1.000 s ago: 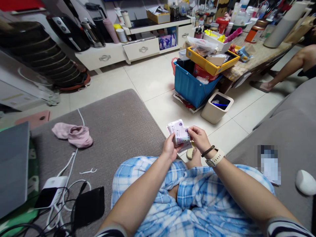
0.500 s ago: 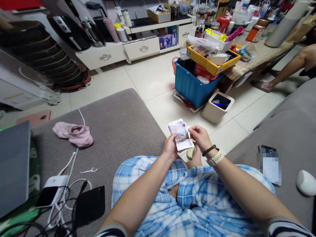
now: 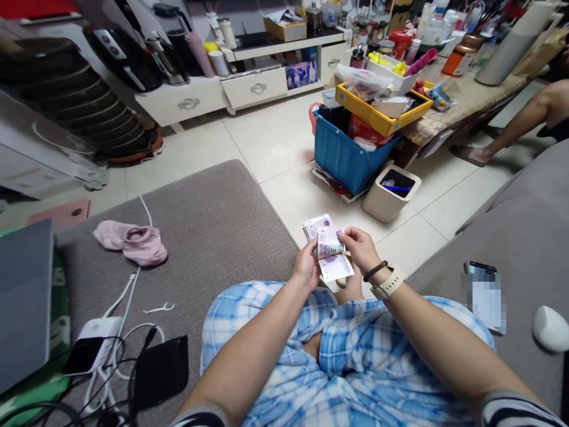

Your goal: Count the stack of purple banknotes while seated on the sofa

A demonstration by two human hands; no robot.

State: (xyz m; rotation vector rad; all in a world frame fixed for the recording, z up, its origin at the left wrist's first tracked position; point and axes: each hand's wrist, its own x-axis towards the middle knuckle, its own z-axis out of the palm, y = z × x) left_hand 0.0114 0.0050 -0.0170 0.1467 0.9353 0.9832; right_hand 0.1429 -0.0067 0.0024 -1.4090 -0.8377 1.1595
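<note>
Since a moment ago the front note has slid lower out of the wad of banknotes (image 3: 326,240) (purple, marked 5). In the head view, the left hand (image 3: 306,267) grips the wad; the right hand (image 3: 361,249) pinches its upper edge above the knees.

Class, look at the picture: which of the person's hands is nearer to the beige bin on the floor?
Right. The right hand sits just below the bin; the left hand is farther off, across the banknotes both hold.
</note>
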